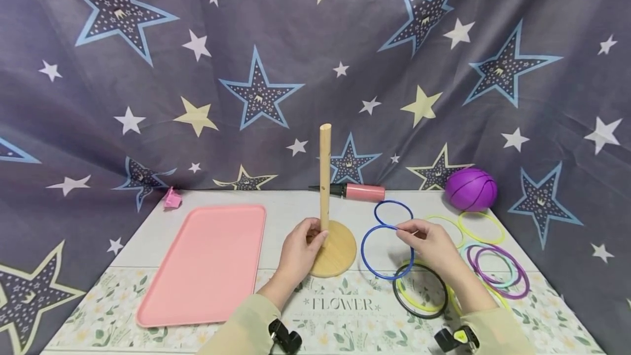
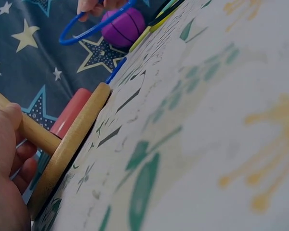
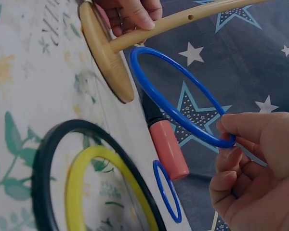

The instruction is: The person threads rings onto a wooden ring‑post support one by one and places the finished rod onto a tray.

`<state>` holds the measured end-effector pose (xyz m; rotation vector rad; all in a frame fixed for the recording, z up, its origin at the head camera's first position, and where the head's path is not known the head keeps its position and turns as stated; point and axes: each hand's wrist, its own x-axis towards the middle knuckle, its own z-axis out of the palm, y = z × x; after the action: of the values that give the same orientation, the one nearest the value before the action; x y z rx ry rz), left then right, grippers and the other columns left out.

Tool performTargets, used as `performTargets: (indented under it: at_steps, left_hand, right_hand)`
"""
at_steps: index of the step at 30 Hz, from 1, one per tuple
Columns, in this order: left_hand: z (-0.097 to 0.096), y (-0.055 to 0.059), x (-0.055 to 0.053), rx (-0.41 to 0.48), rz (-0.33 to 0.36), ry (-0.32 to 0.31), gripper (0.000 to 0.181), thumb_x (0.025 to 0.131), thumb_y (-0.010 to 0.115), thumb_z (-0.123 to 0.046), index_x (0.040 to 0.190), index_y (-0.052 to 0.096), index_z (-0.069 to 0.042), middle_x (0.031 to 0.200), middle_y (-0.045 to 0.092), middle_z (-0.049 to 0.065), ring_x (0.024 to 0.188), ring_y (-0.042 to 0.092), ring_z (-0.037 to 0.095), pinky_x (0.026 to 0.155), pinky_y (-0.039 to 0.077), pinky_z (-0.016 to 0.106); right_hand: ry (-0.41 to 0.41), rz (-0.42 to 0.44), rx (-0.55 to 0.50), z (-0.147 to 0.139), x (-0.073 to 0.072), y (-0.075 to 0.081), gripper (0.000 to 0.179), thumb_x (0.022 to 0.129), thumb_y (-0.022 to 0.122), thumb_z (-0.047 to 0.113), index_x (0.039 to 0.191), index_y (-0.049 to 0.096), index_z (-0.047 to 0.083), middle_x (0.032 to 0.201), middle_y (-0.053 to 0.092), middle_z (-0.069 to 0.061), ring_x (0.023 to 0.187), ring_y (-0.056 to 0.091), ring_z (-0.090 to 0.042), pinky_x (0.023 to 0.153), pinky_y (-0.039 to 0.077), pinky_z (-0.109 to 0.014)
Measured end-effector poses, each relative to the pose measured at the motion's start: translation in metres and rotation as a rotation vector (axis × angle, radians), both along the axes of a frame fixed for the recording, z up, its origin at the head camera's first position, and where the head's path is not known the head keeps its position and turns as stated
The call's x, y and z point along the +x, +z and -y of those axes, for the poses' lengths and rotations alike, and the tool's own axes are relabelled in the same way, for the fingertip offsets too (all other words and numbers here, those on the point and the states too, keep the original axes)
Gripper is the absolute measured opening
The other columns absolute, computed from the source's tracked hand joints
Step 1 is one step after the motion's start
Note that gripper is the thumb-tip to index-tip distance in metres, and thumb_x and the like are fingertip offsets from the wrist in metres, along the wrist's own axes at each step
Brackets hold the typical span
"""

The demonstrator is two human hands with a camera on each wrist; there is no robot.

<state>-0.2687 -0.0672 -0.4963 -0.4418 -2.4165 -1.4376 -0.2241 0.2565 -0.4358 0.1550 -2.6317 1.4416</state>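
Note:
A wooden post [image 1: 325, 174] stands upright on a round wooden base [image 1: 342, 256] at the table's middle. My left hand [image 1: 299, 248] grips the post low down, just above the base, thumb on the near side. My right hand [image 1: 434, 242] pinches a blue ring [image 1: 362, 251] between thumb and fingers at its edge. In the right wrist view, this blue ring [image 3: 183, 122] hangs tilted above the table, its far edge near the post. A second blue ring [image 1: 393, 201] lies flat behind it. A black ring [image 1: 419, 316] and a yellow ring [image 3: 73, 192] lie beneath my right hand.
More rings, including a purple ring [image 1: 527, 281], lie on the right side. A purple ball [image 1: 471, 189] sits at the back right. A red and black hand pump [image 1: 365, 192] lies behind the post. On the left are a pink tray [image 1: 207, 262] and a small pink object [image 1: 172, 198].

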Motion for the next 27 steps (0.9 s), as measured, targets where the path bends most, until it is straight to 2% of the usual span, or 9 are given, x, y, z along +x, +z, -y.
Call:
performTargets:
  at_steps: [3,7,11,14,16,19,25,27]
  left_hand:
    - [0.001,-0.001,0.004,0.005,-0.005,0.003,0.017,0.106,0.078,-0.022,0.121,0.074,-0.015,0.109,0.072,-0.005,0.099,0.070,0.014,0.091,0.063,0.035]
    - [0.003,-0.001,0.011,-0.024,-0.017,0.028,0.021,0.105,0.080,-0.020,0.124,0.074,-0.015,0.115,0.074,-0.003,0.106,0.071,0.016,0.097,0.062,0.039]
    - [0.009,-0.002,0.016,-0.140,-0.033,0.082,0.037,0.104,0.080,-0.022,0.138,0.071,-0.010,0.129,0.074,0.004,0.121,0.070,0.025,0.106,0.059,0.049]
    - [0.015,-0.003,0.021,-0.247,-0.025,0.110,0.051,0.104,0.079,-0.023,0.149,0.065,-0.005,0.143,0.069,0.013,0.133,0.065,0.035,0.113,0.054,0.057]
    - [0.019,-0.003,0.026,-0.293,-0.010,0.112,0.057,0.104,0.079,-0.024,0.154,0.060,-0.002,0.149,0.065,0.019,0.140,0.060,0.040,0.119,0.047,0.061]
    - [0.025,-0.003,0.031,-0.307,0.012,0.096,0.062,0.106,0.077,-0.024,0.157,0.056,0.002,0.156,0.060,0.022,0.147,0.054,0.044,0.127,0.036,0.063]
    - [0.037,-0.005,0.038,-0.346,0.096,0.068,0.070,0.106,0.075,-0.029,0.162,0.049,0.004,0.164,0.052,0.024,0.155,0.044,0.045,0.131,0.029,0.061]
    - [0.040,-0.005,0.039,-0.365,0.105,0.054,0.073,0.106,0.075,-0.031,0.163,0.047,0.005,0.165,0.050,0.025,0.157,0.042,0.046,0.132,0.028,0.061]
  right_hand:
    - [-0.006,0.015,-0.032,-0.001,0.005,0.004,0.027,0.107,0.077,0.027,0.125,0.081,0.006,0.112,0.078,-0.006,0.096,0.066,-0.017,0.081,0.056,-0.026]
    - [-0.030,0.021,-0.069,0.000,0.011,0.009,0.031,0.107,0.077,0.026,0.128,0.079,0.004,0.113,0.078,-0.007,0.098,0.066,-0.014,0.083,0.056,-0.024]
    - [-0.038,-0.003,-0.075,0.001,0.011,0.015,0.031,0.108,0.076,0.027,0.128,0.079,0.004,0.114,0.079,-0.006,0.100,0.066,-0.012,0.086,0.056,-0.023]
    - [-0.032,-0.010,-0.082,0.003,0.009,0.021,0.031,0.109,0.075,0.029,0.128,0.079,0.006,0.113,0.078,-0.006,0.100,0.066,-0.012,0.087,0.056,-0.024]
    - [-0.031,-0.012,-0.096,0.005,0.008,0.025,0.031,0.109,0.075,0.030,0.128,0.079,0.006,0.113,0.077,-0.006,0.100,0.066,-0.013,0.087,0.056,-0.024]
    - [-0.028,-0.024,-0.114,0.008,0.006,0.032,0.031,0.109,0.075,0.028,0.129,0.078,0.004,0.111,0.075,-0.005,0.098,0.065,-0.012,0.087,0.057,-0.024]
    - [-0.010,-0.052,-0.186,0.014,-0.001,0.050,0.034,0.109,0.075,0.026,0.131,0.076,0.000,0.108,0.075,-0.002,0.097,0.066,-0.010,0.084,0.060,-0.024]
    - [-0.005,-0.064,-0.213,0.016,-0.002,0.057,0.033,0.108,0.076,0.026,0.130,0.076,0.000,0.105,0.075,-0.001,0.094,0.065,-0.011,0.081,0.059,-0.024]
